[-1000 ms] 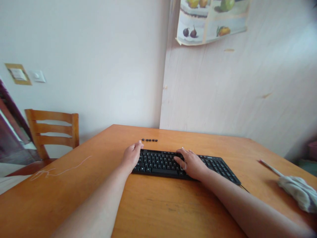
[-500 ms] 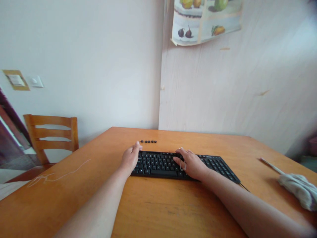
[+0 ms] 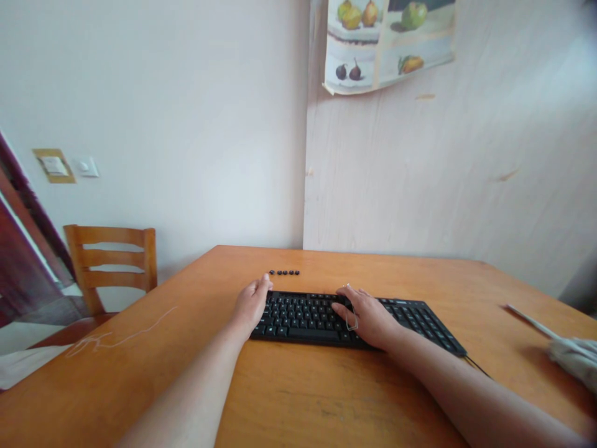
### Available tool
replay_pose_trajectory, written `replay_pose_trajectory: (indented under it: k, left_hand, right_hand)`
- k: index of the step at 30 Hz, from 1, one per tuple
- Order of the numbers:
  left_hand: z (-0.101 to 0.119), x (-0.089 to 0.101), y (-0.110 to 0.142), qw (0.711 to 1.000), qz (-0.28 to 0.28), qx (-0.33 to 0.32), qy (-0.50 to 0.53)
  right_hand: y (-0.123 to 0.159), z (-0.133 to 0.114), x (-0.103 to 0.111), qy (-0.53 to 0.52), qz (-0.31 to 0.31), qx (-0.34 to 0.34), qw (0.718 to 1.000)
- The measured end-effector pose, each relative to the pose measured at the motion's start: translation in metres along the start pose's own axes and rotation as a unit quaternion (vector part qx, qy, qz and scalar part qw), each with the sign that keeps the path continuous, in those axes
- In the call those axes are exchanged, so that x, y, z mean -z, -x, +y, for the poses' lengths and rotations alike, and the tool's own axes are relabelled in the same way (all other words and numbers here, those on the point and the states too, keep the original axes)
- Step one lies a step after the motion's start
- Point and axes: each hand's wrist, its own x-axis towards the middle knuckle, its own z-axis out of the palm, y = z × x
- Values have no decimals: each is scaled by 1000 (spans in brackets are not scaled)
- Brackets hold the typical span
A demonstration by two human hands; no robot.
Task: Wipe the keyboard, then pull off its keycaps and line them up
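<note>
On wooden table [image 3: 280, 392]: black computer keyboard [image 3: 303, 318]; left hand [image 3: 250, 306] at left end, finger closure indiscernible; right hand [image 3: 368, 315] over keys, fingers pinching wire tool [image 3: 351, 328]; five loose keycaps [image 3: 285, 272].

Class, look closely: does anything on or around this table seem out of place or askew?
Yes: five small black pieces, perhaps loose keycaps, lie in a row beyond the keyboard, apart from it. On the wall, the fruit picture has a slanting lower edge.

Free tabletop [image 3: 298, 404] between forearms [image 3: 198, 379], keyboard [image 3: 303, 333] beyond
</note>
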Motion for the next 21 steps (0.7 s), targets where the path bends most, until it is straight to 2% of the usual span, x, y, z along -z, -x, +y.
replay_pose_trajectory:
  k: [6,11,13,17,21]
  left_hand:
    - [-6,-1,-1,997,3,18,80]
    - [5,1,1,981,80,23,176]
    - [15,5,0,974,114,25,194]
    - [38,15,-10,960,145,50,232]
    - [58,16,-25,948,165,60,265]
  right_hand:
    - [0,6,2,-74,69,-40,994]
    - [-7,9,19,-171,183,-81,965]
    - [-9,6,31,-222,208,-100,947]
    - [-11,-7,53,-320,204,-151,913]
    - [-21,-21,67,-384,188,-153,891]
